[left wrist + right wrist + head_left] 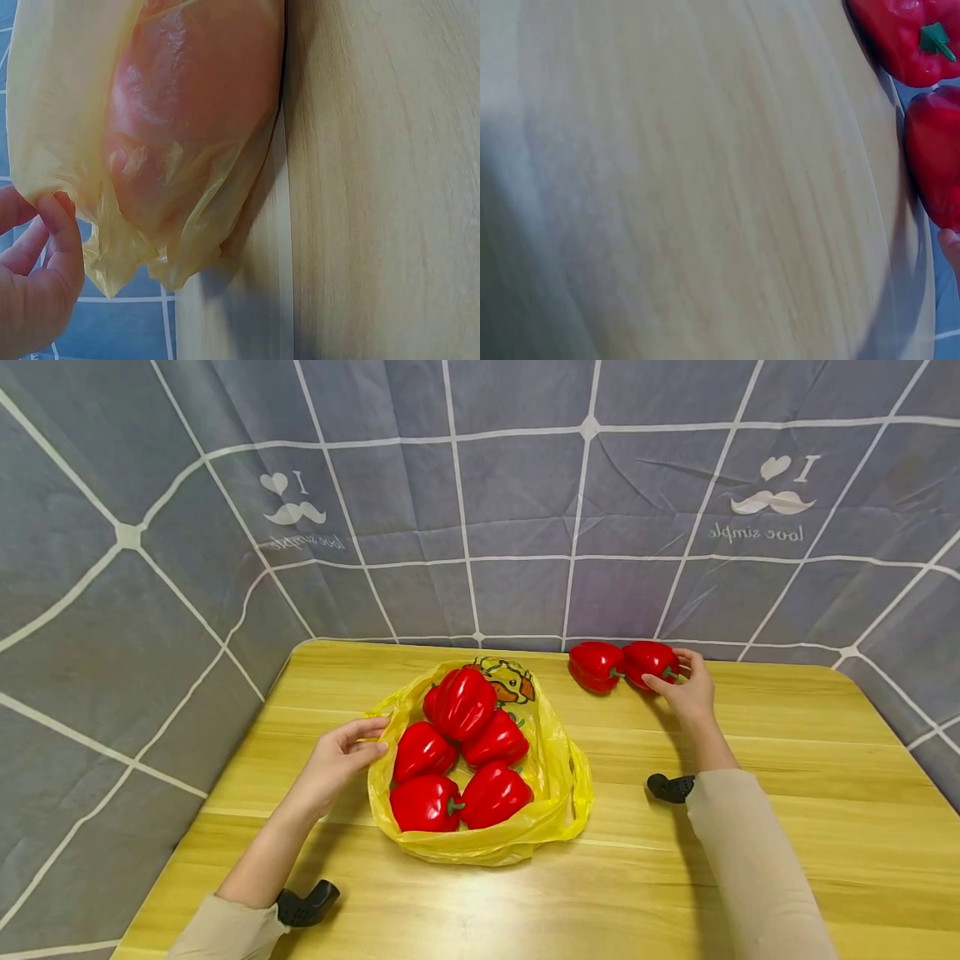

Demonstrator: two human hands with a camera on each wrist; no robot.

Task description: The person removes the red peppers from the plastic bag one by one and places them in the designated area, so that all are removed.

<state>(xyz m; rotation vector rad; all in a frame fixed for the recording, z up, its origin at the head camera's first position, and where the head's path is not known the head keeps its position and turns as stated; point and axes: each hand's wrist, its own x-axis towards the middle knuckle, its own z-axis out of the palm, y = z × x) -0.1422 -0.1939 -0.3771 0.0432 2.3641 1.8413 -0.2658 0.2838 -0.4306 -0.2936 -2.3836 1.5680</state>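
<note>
Fingers of the left hand [337, 764] pinch the rim of a yellow bag [487, 849] holding red peppers [423, 752], nearer the left edge of the bench [795, 735] than the right. At the far edge, the right hand [686, 689] grips one pepper [648, 660] beside a second pepper [596, 667].

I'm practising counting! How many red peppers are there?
8: six peppers in the yellow bag, one barely showing, two peppers side by side at the back of the table, one in the right hand. More may hide in the bag.
</note>
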